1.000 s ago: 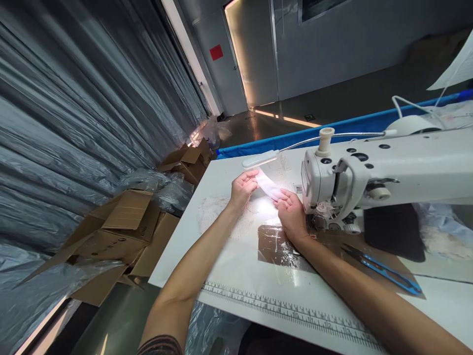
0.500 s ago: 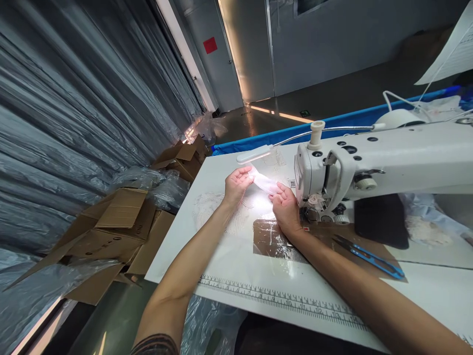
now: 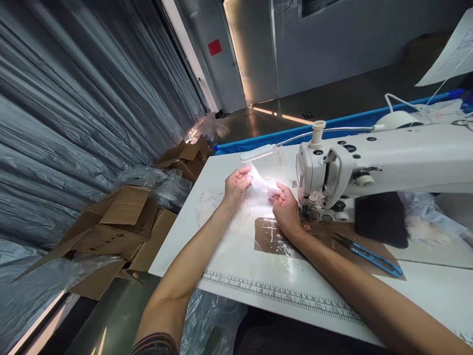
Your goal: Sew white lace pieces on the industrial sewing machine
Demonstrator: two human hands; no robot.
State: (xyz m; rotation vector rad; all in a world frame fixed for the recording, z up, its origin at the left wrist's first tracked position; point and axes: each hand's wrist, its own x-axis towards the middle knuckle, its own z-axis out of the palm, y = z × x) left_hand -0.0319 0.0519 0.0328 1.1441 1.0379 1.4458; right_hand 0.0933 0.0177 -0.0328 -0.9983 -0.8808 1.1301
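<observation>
A small pale pink fabric piece (image 3: pixel 260 183) is stretched between my two hands under the bright lamp light. My left hand (image 3: pixel 235 185) pinches its left end, fingers curled. My right hand (image 3: pixel 285 206) grips its right end, close to the needle area of the white sewing machine (image 3: pixel 369 162). Both hands hover just above the white table (image 3: pixel 240 251). A patch of white lace (image 3: pixel 210 204) lies on the table beneath my left wrist.
A gooseneck lamp (image 3: pixel 258 153) shines above the hands. Blue-handled snips (image 3: pixel 369 254) lie on a brown mat right of my right arm. A printed ruler (image 3: pixel 281 296) runs along the table's near edge. Cardboard boxes (image 3: pixel 121 222) and plastic sheeting sit left of the table.
The hands have kept the fabric piece between them and drawn slightly closer, so the strip looks more bunched. The view shifted a little.
</observation>
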